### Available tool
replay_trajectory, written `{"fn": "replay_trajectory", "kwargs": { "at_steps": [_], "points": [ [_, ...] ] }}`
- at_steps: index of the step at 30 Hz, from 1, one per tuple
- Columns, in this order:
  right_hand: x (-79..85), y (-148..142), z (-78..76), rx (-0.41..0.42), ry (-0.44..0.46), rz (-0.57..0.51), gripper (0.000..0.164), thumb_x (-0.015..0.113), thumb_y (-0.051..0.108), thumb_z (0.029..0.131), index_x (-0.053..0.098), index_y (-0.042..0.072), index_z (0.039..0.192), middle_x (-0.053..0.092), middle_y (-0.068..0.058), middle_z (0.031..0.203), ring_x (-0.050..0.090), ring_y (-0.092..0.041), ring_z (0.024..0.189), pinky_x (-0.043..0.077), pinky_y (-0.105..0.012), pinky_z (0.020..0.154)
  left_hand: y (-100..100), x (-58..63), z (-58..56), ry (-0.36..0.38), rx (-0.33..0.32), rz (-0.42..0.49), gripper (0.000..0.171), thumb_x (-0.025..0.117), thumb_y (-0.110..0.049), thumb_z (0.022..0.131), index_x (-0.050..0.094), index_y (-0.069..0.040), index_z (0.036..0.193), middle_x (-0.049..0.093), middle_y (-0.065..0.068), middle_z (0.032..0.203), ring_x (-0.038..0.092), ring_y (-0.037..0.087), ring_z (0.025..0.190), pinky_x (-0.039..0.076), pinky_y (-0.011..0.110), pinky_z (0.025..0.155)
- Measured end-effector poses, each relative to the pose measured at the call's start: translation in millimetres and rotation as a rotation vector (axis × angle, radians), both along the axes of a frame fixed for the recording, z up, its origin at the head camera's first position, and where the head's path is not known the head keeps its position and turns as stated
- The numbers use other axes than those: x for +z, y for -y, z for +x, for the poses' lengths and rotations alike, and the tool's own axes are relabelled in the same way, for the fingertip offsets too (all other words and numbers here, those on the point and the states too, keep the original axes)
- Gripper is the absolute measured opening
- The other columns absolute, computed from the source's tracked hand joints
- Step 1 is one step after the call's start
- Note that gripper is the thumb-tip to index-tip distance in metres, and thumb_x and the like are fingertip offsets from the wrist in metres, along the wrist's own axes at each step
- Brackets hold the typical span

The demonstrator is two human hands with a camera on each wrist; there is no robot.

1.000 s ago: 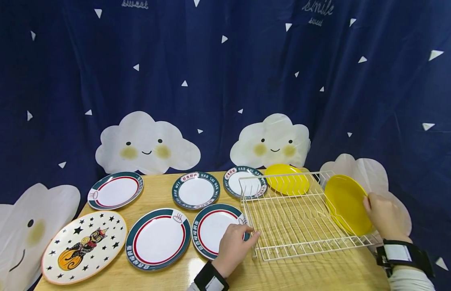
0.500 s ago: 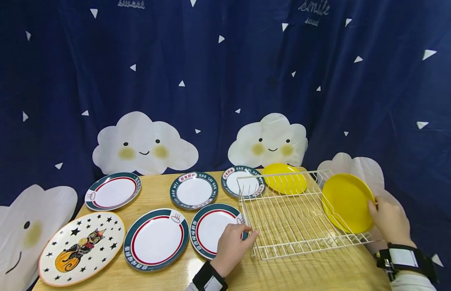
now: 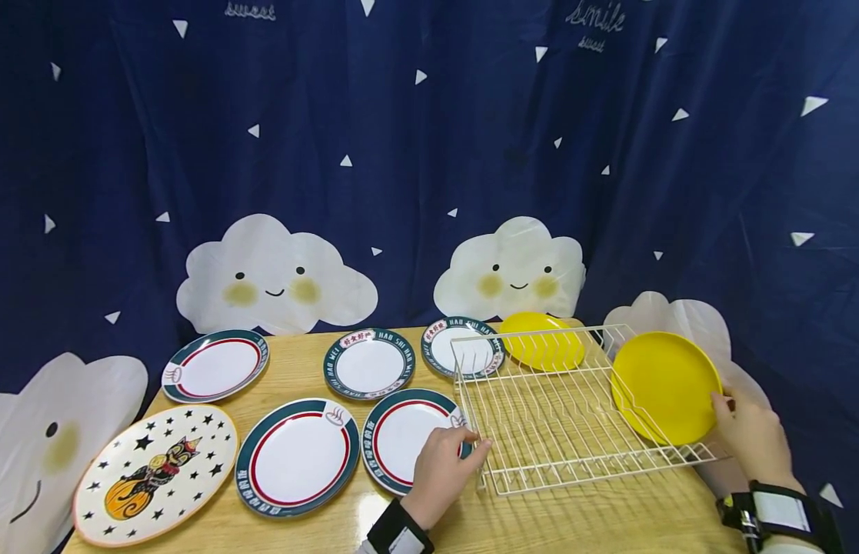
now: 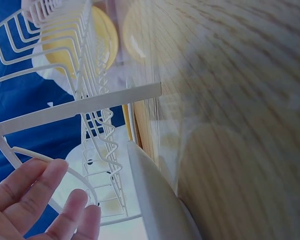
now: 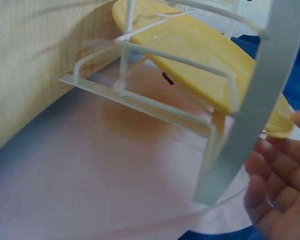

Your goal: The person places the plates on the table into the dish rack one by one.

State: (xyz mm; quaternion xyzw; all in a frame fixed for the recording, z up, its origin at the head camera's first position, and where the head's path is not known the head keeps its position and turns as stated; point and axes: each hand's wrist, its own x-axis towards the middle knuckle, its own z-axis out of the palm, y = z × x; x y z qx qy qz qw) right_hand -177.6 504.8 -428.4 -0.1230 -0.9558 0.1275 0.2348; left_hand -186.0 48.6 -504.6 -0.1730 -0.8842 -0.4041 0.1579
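A yellow plate (image 3: 667, 388) leans tilted in the right end of a white wire dish rack (image 3: 540, 431). At the plate's right edge is my right hand (image 3: 754, 435); in the right wrist view its thumb and fingers pinch the rim of the yellow plate (image 5: 205, 60). My left hand (image 3: 443, 469) holds the rack's left end. Close up in the left wrist view, the fingers of my left hand (image 4: 37, 200) curl at a wire loop of the dish rack (image 4: 80, 107).
Behind the rack lie another yellow plate (image 3: 540, 338) and a small green-rimmed plate (image 3: 464, 350). Several more green-rimmed plates, such as this near one (image 3: 297, 458), and an oval cat-pattern plate (image 3: 155, 473) spread across the wooden table (image 3: 574, 515). A dark blue curtain (image 3: 401, 185) hangs behind.
The yellow plate's right edge has swung to the right, so its face shows more fully. My right hand has moved right with it. My left hand stays at the rack.
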Motion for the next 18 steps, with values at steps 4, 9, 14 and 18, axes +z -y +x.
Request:
{"fn": "replay_trajectory", "kwargs": {
  "at_steps": [4,9,14,18],
  "points": [
    [-12.3,-4.3,7.6,-0.070,-0.127,-0.004,0.033,0.041,0.016,0.101,0.053,-0.005,0.078,0.050,-0.020,0.063,0.051,-0.037,0.058,0.037,-0.043,0.048,-0.3,-0.2,-0.1,0.010,-0.003,0.010,0.036,0.060,-0.053,0.091,0.076,-0.020,0.092,0.073,-0.007,0.090,0.062,0.013,0.087,0.050,0.028,0.074],
    [-29.8,-1.7,16.7,-0.173,-0.201,-0.036,0.028,0.047,0.008,0.094,0.060,-0.016,0.088,0.057,-0.037,0.078,0.054,-0.056,0.073,0.042,-0.062,0.063,0.2,-0.7,0.0,0.025,-0.001,0.017,0.037,0.059,-0.053,0.092,0.076,-0.020,0.093,0.073,-0.006,0.091,0.063,0.013,0.088,0.051,0.029,0.076],
    [-39.6,3.3,21.3,-0.196,-0.201,-0.064,0.026,0.049,0.006,0.091,0.062,-0.016,0.092,0.060,-0.039,0.086,0.054,-0.059,0.078,0.042,-0.066,0.069,-0.6,-2.0,-0.7,0.019,-0.004,0.020,0.036,0.059,-0.053,0.092,0.076,-0.021,0.093,0.074,-0.006,0.092,0.063,0.013,0.088,0.051,0.029,0.076],
    [-44.3,4.1,19.7,-0.194,-0.203,-0.096,0.027,0.048,0.007,0.090,0.063,-0.015,0.089,0.061,-0.040,0.089,0.054,-0.061,0.079,0.040,-0.066,0.069,-0.5,-2.5,-1.1,-0.001,-0.005,0.020,0.037,0.059,-0.053,0.092,0.076,-0.020,0.092,0.074,-0.006,0.091,0.063,0.013,0.087,0.051,0.029,0.076]
  ]
}}
